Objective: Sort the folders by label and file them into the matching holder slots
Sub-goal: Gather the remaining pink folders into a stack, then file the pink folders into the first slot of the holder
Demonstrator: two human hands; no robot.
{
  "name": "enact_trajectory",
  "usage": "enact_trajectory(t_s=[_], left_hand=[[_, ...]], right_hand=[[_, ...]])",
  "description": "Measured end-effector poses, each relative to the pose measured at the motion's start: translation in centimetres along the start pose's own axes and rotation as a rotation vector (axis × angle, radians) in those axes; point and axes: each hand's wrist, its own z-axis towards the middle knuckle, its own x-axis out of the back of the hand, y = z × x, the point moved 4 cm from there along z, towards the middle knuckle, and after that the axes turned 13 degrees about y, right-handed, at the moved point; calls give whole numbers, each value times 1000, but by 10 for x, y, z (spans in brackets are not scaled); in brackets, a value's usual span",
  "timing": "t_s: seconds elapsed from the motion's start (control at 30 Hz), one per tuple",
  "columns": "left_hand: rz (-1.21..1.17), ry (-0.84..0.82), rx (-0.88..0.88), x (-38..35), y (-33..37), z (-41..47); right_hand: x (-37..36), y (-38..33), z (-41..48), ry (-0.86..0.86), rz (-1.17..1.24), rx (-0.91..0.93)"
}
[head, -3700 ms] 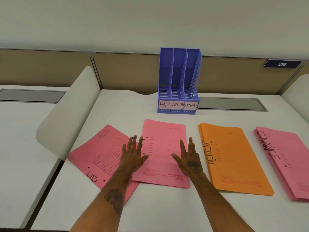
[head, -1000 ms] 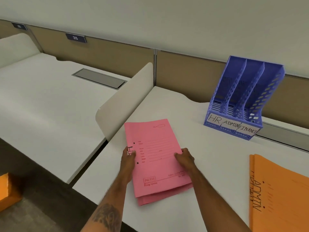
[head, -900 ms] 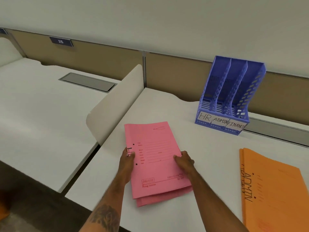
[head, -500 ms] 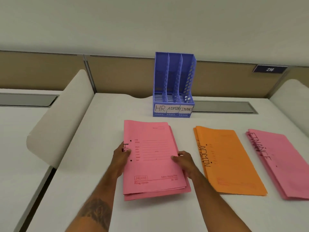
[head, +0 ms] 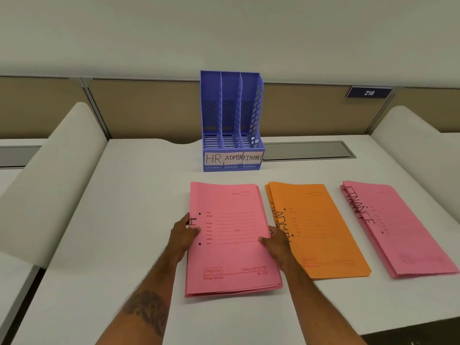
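Left hand (head: 184,232) and right hand (head: 278,241) pinch opposite edges of the pink HR folders (head: 231,240).

Single head-mounted view, looking forward and down across white desk (head: 129,220) toward rear partition (head: 149,108); close range.

White desk (head: 124,220); curved dividers (head: 49,170); "216" plate (head: 369,92).

Even, soft overhead light; a slightly hazy wide-angle picture

The white desk (head: 119,245) is bright without glare; faint shadows lie under the pink folder stack (head: 231,245); printed text is smeared; desk edges bow outward towards the corners; the forearms near the bottom look soft.
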Motion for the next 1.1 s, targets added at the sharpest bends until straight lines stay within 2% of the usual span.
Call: enact_trajectory(t_s=[0.23, 0.43, 0.6, 0.73, 0.83, 0.97, 1.1], left_hand=[[37, 26, 28, -6, 1, 4], [-8, -3, 91, -8, 2, 6], [153, 153, 67, -2, -5, 0], [407, 186, 38, -2, -23, -15], [450, 181, 5, -7, -28, -25], [418, 212, 12, -10, -25, -33], [152, 225, 45, -8, -17, -40]], right_hand=[[-12, -7, 14, 17, -320, 123], [-16, -13, 14, 49, -457, 197], [-16, -10, 4, 9, -576, 288], [-18, -9, -7, 4, -648, 348], [-22, -4, -16, -36, -635, 342], [-25, 3, -23, -82, -620, 319], [-23, 4, -24, -108, -553, 301]])
